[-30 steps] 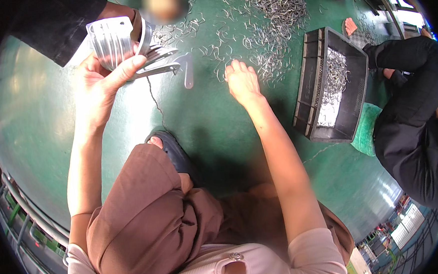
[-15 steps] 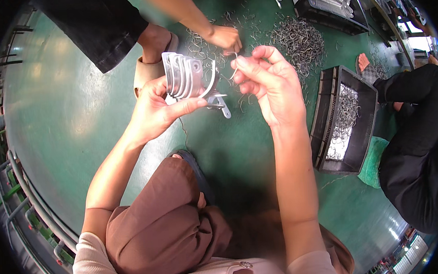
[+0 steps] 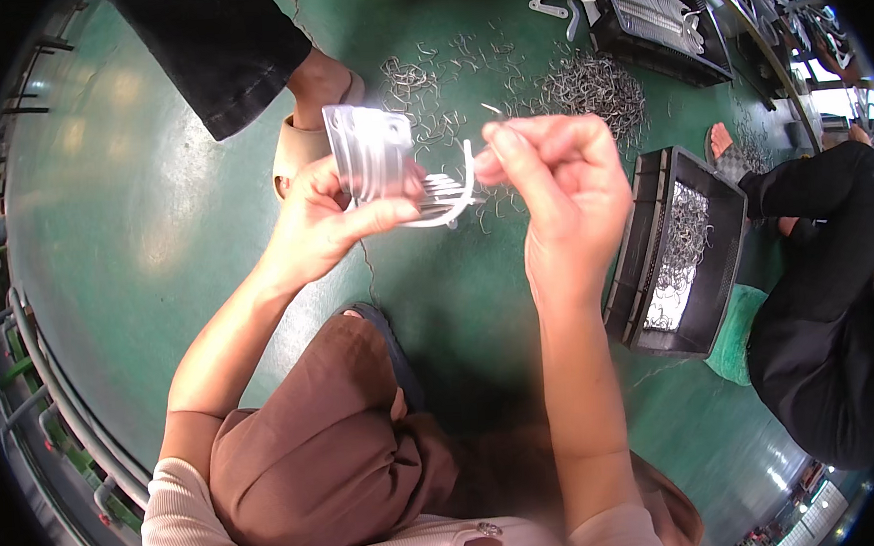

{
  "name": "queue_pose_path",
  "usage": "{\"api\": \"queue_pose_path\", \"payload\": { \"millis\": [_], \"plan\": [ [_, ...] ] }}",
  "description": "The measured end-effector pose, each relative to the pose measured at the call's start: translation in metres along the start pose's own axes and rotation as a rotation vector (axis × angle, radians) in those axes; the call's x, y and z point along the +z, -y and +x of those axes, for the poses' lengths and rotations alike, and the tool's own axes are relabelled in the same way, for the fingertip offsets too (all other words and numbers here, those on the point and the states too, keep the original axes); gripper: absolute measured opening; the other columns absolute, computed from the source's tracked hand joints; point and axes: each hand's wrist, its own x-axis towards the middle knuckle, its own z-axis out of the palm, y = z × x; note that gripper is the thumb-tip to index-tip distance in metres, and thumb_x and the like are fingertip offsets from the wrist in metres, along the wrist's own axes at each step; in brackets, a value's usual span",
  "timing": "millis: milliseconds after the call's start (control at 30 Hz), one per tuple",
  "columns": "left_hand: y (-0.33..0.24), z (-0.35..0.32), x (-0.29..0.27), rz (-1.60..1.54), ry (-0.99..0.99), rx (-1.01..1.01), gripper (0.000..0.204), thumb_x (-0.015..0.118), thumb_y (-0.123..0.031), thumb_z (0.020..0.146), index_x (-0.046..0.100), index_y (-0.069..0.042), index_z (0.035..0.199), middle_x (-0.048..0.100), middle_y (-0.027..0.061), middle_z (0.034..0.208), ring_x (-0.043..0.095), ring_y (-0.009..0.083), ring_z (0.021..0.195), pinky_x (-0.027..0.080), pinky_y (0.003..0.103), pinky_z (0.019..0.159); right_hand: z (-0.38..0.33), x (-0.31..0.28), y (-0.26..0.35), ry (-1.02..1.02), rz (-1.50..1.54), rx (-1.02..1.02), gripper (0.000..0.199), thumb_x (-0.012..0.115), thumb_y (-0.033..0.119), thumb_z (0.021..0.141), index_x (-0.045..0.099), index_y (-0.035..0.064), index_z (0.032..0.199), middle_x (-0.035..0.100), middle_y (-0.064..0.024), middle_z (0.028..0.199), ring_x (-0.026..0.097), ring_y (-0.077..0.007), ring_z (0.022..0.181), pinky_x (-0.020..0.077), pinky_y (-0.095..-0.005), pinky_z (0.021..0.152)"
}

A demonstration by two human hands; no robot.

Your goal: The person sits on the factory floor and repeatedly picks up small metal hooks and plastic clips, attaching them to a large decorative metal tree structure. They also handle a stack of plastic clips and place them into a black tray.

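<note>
A stack of clear and whitish curved plastic pieces [image 3: 370, 152] is gripped in my left hand [image 3: 319, 220], its thumb pressed along the lower edge. From the stack's right side one white curved arm [image 3: 468, 176] sticks out. My right hand [image 3: 571, 180] is just right of that arm, thumb and fingers pinched together. A thin metal hook [image 3: 492, 107] pokes up from its fingertips; the rest is hidden by the fingers. Beyond both hands, loose bent metal hooks [image 3: 438, 125] lie scattered on the green floor.
A dense heap of metal hooks [image 3: 596, 93] lies ahead right. A black crate [image 3: 619, 307] holds more hooks; another black crate [image 3: 643, 45] holds white plastic pieces. A person's dark trouser leg [image 3: 209, 62] is ahead left; another person in black [image 3: 820, 320] sits right, beside a green cushion [image 3: 739, 335].
My right hand has turned and shifted slightly right with the metal hook. The plastic stack has tilted in my left hand. A co-worker's hand has withdrawn from the scattered hooks.
</note>
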Motion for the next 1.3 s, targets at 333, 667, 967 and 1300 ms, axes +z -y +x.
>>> {"api": "queue_pose_path", "payload": {
  "millis": [333, 667, 967, 1300],
  "plan": [
    [-0.045, 0.022, -0.014, -0.311, -0.21, -0.053, 0.028, 0.064, -0.015, 0.083, 0.057, -0.003, 0.107, 0.063, 0.0036, 0.098, 0.058, 0.0107, 0.09, 0.047, 0.027, 0.079, -0.005, 0.005, 0.016, 0.102, -0.184, -0.415, 0.022, 0.058, -0.013, 0.078, 0.041, 0.001, 0.079, 0.058, -0.0161, 0.086, 0.06, -0.0164, 0.071, 0.0523, -0.0266, 0.064],
    [-0.081, 0.02, 0.0, 0.082, -0.359, 0.177, 0.028, 0.072, -0.005, 0.074, 0.059, 0.0, 0.098, 0.067, 0.0088, 0.085, 0.063, 0.0107, 0.075, 0.05, 0.024, 0.071, 0.005, 0.012, -0.004, 0.047, -0.26, -0.439, 0.021, 0.062, -0.011, 0.077, 0.045, 0.0018, 0.076, 0.06, -0.0123, 0.079, 0.061, -0.0132, 0.069, 0.0518, -0.0247, 0.063],
    [-0.079, 0.014, 0.002, 0.294, -0.411, 0.27, 0.023, 0.069, 0.001, 0.074, 0.063, 0.003, 0.096, 0.067, 0.0089, 0.081, 0.061, 0.0101, 0.069, 0.047, 0.021, 0.065, 0.004, 0.015, -0.013, 0.002, -0.422, -0.307, 0.023, 0.065, -0.007, 0.076, 0.048, 0.0032, 0.086, 0.059, -0.0101, 0.087, 0.059, -0.0122, 0.073, 0.05, -0.0224, 0.061],
    [-0.067, 0.016, -0.027, 0.15, -0.301, 0.442, 0.022, 0.061, -0.003, 0.083, 0.062, 0.003, 0.104, 0.065, 0.0104, 0.1, 0.059, 0.0152, 0.093, 0.04, 0.029, 0.092, -0.083, -0.141, -0.16, -0.378, -1.617, 0.292, 0.056, 0.059, 0.025, 0.082, 0.038, 0.0009, 0.128, 0.031, -0.0215, 0.134, 0.024, -0.0375, 0.129, 0.0241, -0.0552, 0.101]
  ]
}}
